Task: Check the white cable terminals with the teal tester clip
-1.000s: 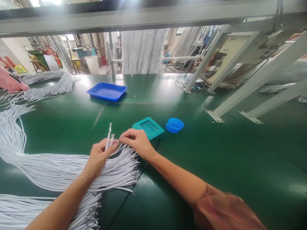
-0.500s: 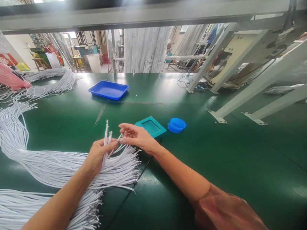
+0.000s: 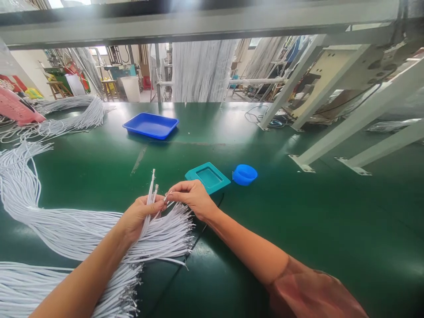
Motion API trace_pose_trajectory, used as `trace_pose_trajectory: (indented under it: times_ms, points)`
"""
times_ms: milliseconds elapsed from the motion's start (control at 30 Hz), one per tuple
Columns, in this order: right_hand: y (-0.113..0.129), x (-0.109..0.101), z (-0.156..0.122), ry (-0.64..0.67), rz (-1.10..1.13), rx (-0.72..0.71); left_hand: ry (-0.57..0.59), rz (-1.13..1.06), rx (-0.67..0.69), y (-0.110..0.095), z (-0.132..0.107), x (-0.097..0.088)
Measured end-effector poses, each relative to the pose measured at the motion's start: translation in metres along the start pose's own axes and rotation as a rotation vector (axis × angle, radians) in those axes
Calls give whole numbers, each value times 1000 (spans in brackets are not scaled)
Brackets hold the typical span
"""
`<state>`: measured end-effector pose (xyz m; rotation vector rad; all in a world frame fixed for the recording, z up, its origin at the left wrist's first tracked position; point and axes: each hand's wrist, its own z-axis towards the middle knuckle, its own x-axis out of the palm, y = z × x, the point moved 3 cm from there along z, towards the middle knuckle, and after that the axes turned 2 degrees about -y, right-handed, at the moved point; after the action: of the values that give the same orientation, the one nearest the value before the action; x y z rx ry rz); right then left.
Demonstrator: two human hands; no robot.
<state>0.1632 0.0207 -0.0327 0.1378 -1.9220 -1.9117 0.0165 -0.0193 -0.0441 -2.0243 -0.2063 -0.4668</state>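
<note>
My left hand (image 3: 141,214) is closed around a few white cables (image 3: 151,187), whose stripped, frayed ends point upward. Thumb and fingertips of my right hand (image 3: 192,198) pinch the end of one cable (image 3: 168,195) where it comes out of the left hand's fingers. Beneath both hands a thick bundle of white cables (image 3: 82,229) lies across the table, its bare wire ends fanned out to the right. Nearer to me is a second cable bundle (image 3: 112,291), partly covered by my left forearm.
Beyond my right hand lie a teal tray (image 3: 223,182) and a blue round cup (image 3: 244,175). Farther back is a blue tray (image 3: 150,128). White metal legs (image 3: 318,143) stand on the green table (image 3: 298,221) at right. A pink object (image 3: 18,108) sits far left.
My right hand's raised fingers have come down and closed on the cable end. The upright cables in my left hand have shifted slightly to the right.
</note>
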Motion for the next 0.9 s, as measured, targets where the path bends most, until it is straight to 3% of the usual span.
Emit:
trace_pose_trajectory:
  times_ms: [133,267,333,400,467,567,633,767,833,900]
  points:
    - [-2,7,-4,-28,-21,-38,-10,3,39,-2,1,0]
    - [4,6,-14,-238,-585,-333,-55,93,139,-3,0,3]
    - [7,8,-18,-213,-884,-530,-75,147,189,-3,-1,4]
    - [9,8,-16,-113,-992,-624,-96,171,223,-4,-1,4]
    - [12,3,-10,-51,-858,-519,-110,167,225,-4,-1,3]
    - [13,-5,1,3,-445,-143,-97,152,191,-5,0,2]
    - [13,-5,3,87,-280,31,-76,157,170,-6,0,2]
    - [9,-1,0,147,-177,126,-69,196,160,-6,-2,3]
    - [4,-1,-2,84,-170,133,-76,199,170,-5,-2,4]
    - [0,-1,-3,-8,-319,67,-84,173,182,-4,-1,4]
